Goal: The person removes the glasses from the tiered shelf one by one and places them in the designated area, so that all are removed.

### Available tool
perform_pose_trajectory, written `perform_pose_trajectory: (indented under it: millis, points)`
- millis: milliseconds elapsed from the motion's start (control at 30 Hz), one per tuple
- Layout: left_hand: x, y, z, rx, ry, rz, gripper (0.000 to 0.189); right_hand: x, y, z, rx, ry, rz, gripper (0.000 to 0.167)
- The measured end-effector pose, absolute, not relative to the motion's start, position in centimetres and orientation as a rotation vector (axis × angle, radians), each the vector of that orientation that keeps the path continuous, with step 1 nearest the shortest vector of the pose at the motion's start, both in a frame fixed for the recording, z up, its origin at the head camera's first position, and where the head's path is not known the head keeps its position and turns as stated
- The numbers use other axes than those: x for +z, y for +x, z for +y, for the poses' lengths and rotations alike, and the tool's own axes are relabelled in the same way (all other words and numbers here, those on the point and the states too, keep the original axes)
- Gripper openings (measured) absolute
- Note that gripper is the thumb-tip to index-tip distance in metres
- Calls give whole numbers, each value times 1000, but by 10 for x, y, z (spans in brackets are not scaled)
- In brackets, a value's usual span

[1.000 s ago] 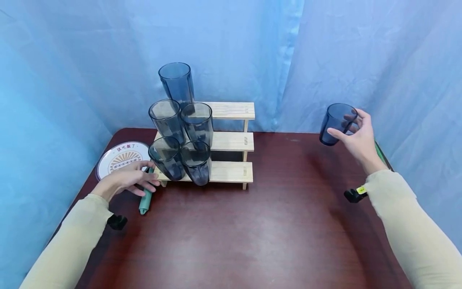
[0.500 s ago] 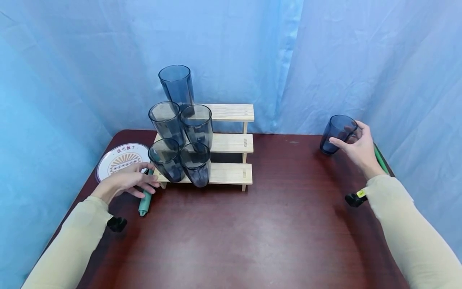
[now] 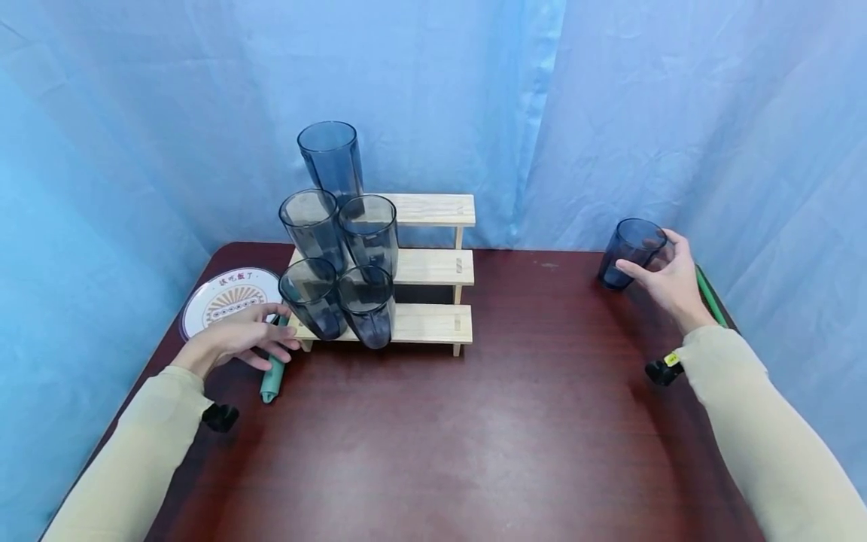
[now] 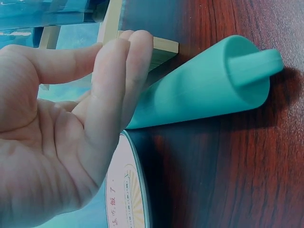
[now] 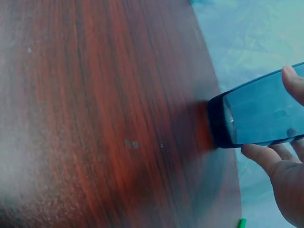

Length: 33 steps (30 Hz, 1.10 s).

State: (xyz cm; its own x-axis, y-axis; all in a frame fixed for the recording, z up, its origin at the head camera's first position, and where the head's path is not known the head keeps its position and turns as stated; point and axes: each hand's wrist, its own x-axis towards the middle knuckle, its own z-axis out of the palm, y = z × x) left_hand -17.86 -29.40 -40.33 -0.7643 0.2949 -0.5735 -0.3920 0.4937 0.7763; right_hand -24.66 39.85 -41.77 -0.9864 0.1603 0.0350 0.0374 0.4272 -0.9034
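At the back right of the table, my right hand [image 3: 673, 286] grips a blue-grey drinking glass [image 3: 626, 260], thumb on one side and fingers on the other. In the right wrist view, the glass [image 5: 266, 111] stands upright with its base at the tabletop near the edge. My left hand [image 3: 237, 335] holds nothing; its loosely bent fingers hover by a green handle [image 3: 272, 380] and the left end of a three-step wooden rack [image 3: 433, 324]. On the rack stand several matching glasses: one on top [image 3: 332, 162], two on the middle step [image 3: 371, 237], two on the bottom [image 3: 369, 301].
A white round plate with printed characters [image 3: 223, 290] lies at the left edge, partly behind my left hand. Something green and long [image 3: 710, 297] lies at the right edge beyond my right wrist. Blue curtains [image 3: 433, 90] hang around the dark wooden table [image 3: 447, 452].
My right hand has lowered the glass from the air to the table's back right, then shifted slightly left. My left hand and the glasses on the rack have stayed put.
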Motion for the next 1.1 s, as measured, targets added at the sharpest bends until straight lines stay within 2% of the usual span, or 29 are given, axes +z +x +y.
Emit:
perform_pose_trajectory:
  millis: [800, 1100]
  points:
    - [-396, -181, -292, 1281, -72, 2080, 74, -435, -252, 394, 1452, -183, -2635, 100]
    - [-400, -178, -293, 1303, -69, 2064, 72, -430, -256, 389, 1398, -162, -2643, 101]
